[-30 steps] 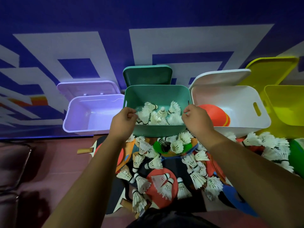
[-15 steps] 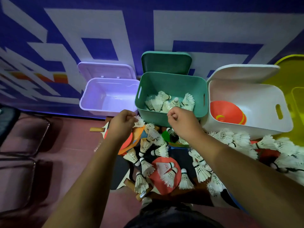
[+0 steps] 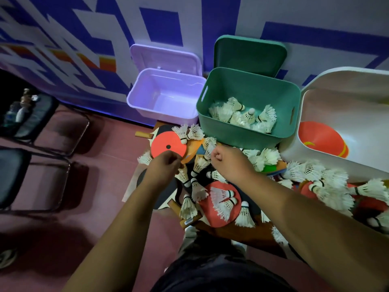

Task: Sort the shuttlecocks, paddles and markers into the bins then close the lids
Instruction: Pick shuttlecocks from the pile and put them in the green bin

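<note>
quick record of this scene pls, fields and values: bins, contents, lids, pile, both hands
purple bin: empty, lid open
green bin: holds shuttlecocks, lid open
white bin: holds orange markers, lid open
floor pile: loose shuttlecocks over paddles, unsorted
left hand: curled over the pile by an orange disc, grip unclear
right hand: curled among shuttlecocks before the green bin, grip unclear

Shuttlecocks (image 3: pixel 221 194) clutter the approach; the green bin (image 3: pixel 237 133) gapes open.

The white plastic bin (image 3: pixel 347 106) runs off the right edge. The left hand (image 3: pixel 165 168) and right hand (image 3: pixel 230 163) curl knuckles-up over the heaped white feathered shuttlecocks (image 3: pixel 200 165), hiding whatever their fingers hold.
</note>
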`<state>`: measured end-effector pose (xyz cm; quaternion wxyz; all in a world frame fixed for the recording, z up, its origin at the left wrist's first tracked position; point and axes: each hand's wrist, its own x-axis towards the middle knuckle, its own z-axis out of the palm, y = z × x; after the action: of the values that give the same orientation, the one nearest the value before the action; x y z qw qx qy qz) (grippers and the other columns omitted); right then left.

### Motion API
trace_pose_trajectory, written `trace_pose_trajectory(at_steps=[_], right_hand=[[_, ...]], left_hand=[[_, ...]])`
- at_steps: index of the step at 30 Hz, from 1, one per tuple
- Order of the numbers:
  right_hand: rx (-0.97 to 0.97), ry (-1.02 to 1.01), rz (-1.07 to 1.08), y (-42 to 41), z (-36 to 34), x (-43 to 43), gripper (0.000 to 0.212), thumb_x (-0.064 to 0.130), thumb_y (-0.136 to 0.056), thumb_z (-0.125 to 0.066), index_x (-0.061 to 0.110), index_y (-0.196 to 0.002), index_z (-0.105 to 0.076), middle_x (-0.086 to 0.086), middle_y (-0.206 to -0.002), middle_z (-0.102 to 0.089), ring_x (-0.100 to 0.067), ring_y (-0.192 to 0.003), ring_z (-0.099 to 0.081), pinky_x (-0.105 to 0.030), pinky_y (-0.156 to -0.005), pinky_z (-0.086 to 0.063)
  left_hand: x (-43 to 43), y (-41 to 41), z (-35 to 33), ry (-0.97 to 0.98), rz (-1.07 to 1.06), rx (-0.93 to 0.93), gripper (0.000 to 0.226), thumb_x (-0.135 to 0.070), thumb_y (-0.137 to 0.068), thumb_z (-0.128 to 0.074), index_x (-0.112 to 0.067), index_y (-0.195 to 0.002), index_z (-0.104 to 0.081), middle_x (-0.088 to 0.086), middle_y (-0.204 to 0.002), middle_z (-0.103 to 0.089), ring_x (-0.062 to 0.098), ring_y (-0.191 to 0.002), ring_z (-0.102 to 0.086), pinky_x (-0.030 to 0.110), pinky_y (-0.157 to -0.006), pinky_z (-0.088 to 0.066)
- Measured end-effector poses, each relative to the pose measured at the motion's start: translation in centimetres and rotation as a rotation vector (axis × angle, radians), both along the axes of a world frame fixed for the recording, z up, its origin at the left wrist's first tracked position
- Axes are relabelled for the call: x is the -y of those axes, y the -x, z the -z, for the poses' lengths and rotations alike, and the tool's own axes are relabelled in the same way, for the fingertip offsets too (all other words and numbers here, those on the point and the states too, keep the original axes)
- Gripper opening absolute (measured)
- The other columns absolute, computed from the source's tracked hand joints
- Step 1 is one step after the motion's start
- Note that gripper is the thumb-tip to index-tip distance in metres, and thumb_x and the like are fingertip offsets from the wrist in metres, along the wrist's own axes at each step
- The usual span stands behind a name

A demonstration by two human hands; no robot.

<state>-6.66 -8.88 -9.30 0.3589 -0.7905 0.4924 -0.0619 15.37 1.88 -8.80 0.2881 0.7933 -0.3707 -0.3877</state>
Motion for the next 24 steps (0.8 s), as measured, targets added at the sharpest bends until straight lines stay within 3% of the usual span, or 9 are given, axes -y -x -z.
trace_pose_trajectory(at_steps=[5, 7, 9, 12, 16, 20, 24], right_hand=[[-0.052, -0.089, -0.388, -0.5, 1.7, -2.6, 0.010, 0.034, -0.098, -0.062, 0.030, -0.096, -0.071, 0.007, -0.100, -0.059, -0.016, -0.086, -0.061, -0.043, -0.079, -0.058], [-0.114, -0.091, -0.500, -0.4, 2.6, -3.6, 0.011, 0.034, -0.098, -0.063, 0.033, -0.103, -0.072, 0.005, -0.105, -0.052, -0.016, -0.088, -0.057, -0.043, -0.080, -0.056], [-0.147, -0.055, -0.544, -0.3, 3.5, -4.4, 0.021, 0.030, -0.098, -0.064, 0.035, -0.117, -0.071, 0.002, -0.110, -0.049, -0.018, -0.096, -0.052, -0.042, -0.080, -0.055], [-0.173, 0.003, -0.584, -0.2, 4.5, -5.1, 0.037, 0.024, -0.099, -0.064, 0.038, -0.133, -0.066, 0.001, -0.114, -0.048, -0.024, -0.108, -0.049, -0.040, -0.082, -0.052], [-0.207, 0.079, -0.599, -0.4, 5.3, -5.7, 0.043, 0.017, -0.101, -0.059, 0.039, -0.137, -0.064, 0.000, -0.113, -0.052, -0.028, -0.110, -0.049, -0.039, -0.087, -0.045], [-0.185, 0.164, -0.526, -0.6, 5.5, -5.8, 0.039, 0.012, -0.100, -0.059, 0.032, -0.132, -0.067, -0.003, -0.110, -0.061, -0.031, -0.107, -0.053, -0.038, -0.080, -0.042], [-0.150, 0.194, -0.414, -0.2, 4.9, -5.2, 0.030, 0.016, -0.100, -0.057, 0.024, -0.125, -0.071, -0.005, -0.108, -0.068, -0.032, -0.101, -0.060, -0.040, -0.078, -0.049]], left_hand=[[-3.4, 1.2, 1.9, -0.177, 0.206, 0.092, 0.011, -0.032, -0.097, -0.068, -0.027, -0.089, -0.072, -0.009, -0.081, -0.074, 0.009, -0.077, -0.069, 0.033, -0.073, -0.055], [-4.5, 1.9, 2.4, -0.267, 0.266, 0.084, 0.007, -0.031, -0.096, -0.072, -0.024, -0.095, -0.073, -0.008, -0.087, -0.074, 0.010, -0.078, -0.068, 0.033, -0.071, -0.055], [-5.5, 2.8, 3.1, -0.331, 0.293, 0.113, 0.018, -0.029, -0.092, -0.077, -0.019, -0.104, -0.069, -0.003, -0.096, -0.071, 0.016, -0.087, -0.067, 0.035, -0.072, -0.053], [-6.6, 4.0, 4.1, -0.390, 0.338, 0.189, 0.038, -0.025, -0.084, -0.083, -0.012, -0.111, -0.060, 0.003, -0.105, -0.062, 0.027, -0.092, -0.060, 0.043, -0.071, -0.048], [-7.7, 5.0, 5.8, -0.363, 0.339, 0.250, 0.046, -0.022, -0.087, -0.076, -0.017, -0.129, -0.057, 0.002, -0.120, -0.055, 0.024, -0.104, -0.056, 0.030, -0.077, -0.038], [-7.8, 5.5, 6.4, -0.298, 0.198, 0.311, 0.016, -0.022, -0.098, -0.060, -0.014, -0.111, -0.067, 0.008, -0.109, -0.066, 0.030, -0.097, -0.062, 0.033, -0.069, -0.038], [-7.9, 5.0, 5.9, -0.260, 0.115, 0.325, 0.020, -0.009, -0.095, -0.050, -0.012, -0.100, -0.070, 0.007, -0.094, -0.069, 0.029, -0.087, -0.062, 0.037, -0.066, -0.048]])
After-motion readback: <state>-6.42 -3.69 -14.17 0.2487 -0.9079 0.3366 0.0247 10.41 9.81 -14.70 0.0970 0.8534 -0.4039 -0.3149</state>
